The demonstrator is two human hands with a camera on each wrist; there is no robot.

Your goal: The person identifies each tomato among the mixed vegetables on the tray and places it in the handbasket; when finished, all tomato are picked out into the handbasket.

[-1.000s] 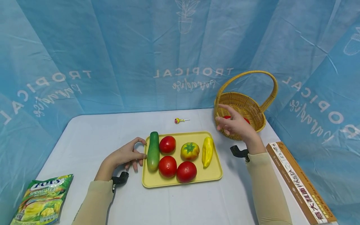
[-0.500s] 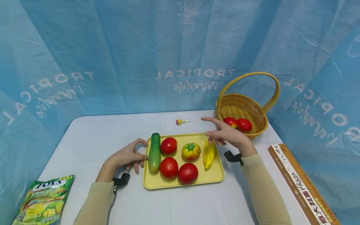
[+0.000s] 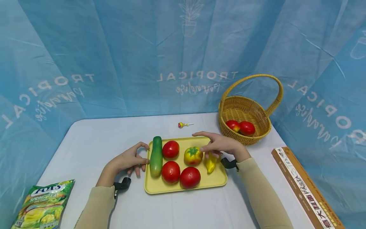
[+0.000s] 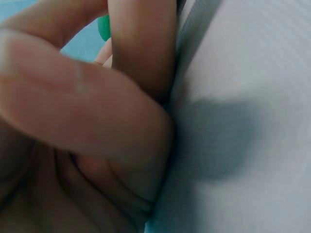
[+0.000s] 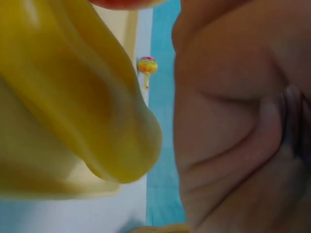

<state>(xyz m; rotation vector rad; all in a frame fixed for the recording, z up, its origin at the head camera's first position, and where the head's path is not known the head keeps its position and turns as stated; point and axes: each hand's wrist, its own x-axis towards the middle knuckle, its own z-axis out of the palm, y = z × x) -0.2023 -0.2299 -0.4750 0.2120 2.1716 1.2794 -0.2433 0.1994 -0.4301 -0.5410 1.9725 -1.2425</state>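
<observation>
My left hand (image 3: 125,160) rests at the left rim of a yellow tray (image 3: 213,181), thumb and index apart and touching it. Beside those fingertips lies a green cucumber (image 3: 156,157). Above the tray's right side is my right hand (image 3: 221,144), index stretched out and thumb near a yellow-red tomato (image 3: 193,156) with a green leaf top. A long, ridged yellow fruit or pepper (image 3: 210,167) lies under it, its upper end hidden by the fingers; close up in the right wrist view, it appears apart from the hand. Several plain red tomatoes (image 3: 171,149) share the tray.
At the back right stands a wicker basket (image 3: 264,119) with a tall handle, holding two red fruits (image 3: 247,128). A lollipop (image 3: 183,125) lies behind the tray. A pasta box (image 3: 308,189) lies at the right edge, a green candy bag (image 3: 44,203) at front left.
My right hand has moved left and toward me, from over the basket to over the yellow ridged item, uncovering the basket's red fruits. My left hand has stayed at the tray rim.
</observation>
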